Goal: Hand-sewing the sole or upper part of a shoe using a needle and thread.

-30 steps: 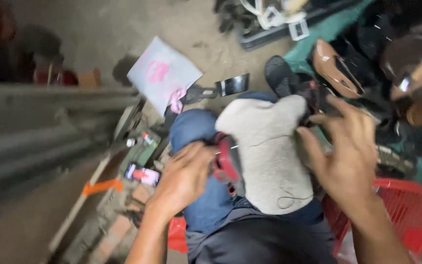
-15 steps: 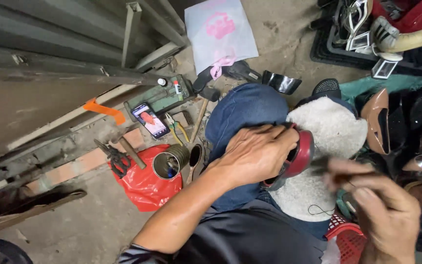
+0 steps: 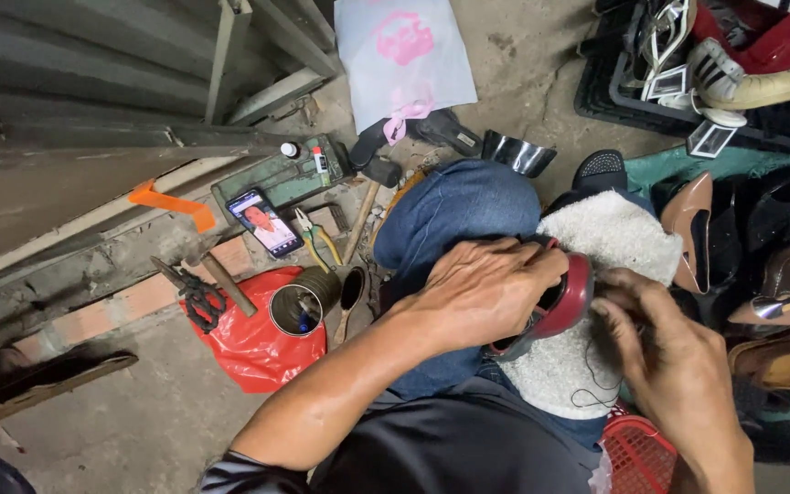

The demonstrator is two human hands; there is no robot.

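Note:
My left hand (image 3: pixel 482 288) grips a red shoe (image 3: pixel 564 297) and presses it against my knee in blue jeans (image 3: pixel 454 215). A white fuzzy cloth (image 3: pixel 610 242) covers my lap under the shoe. My right hand (image 3: pixel 674 361) is pinched at the shoe's right side, fingers closed on something thin; a dark thread (image 3: pixel 587 389) trails over the cloth below it. What the fingers pinch is too small to see.
On the ground at left lie a phone (image 3: pixel 265 222), pliers (image 3: pixel 314 233), a hammer (image 3: pixel 368 197), scissors (image 3: pixel 196 295), an open tin can (image 3: pixel 296 309) and a red plastic bag (image 3: pixel 253 343). Several shoes (image 3: pixel 724 78) fill the right side. A red basket (image 3: pixel 637 457) sits below.
The view has swung left and settled. My right hand has come in from the side to the shoe's edge, while my left hand keeps its hold on the shoe.

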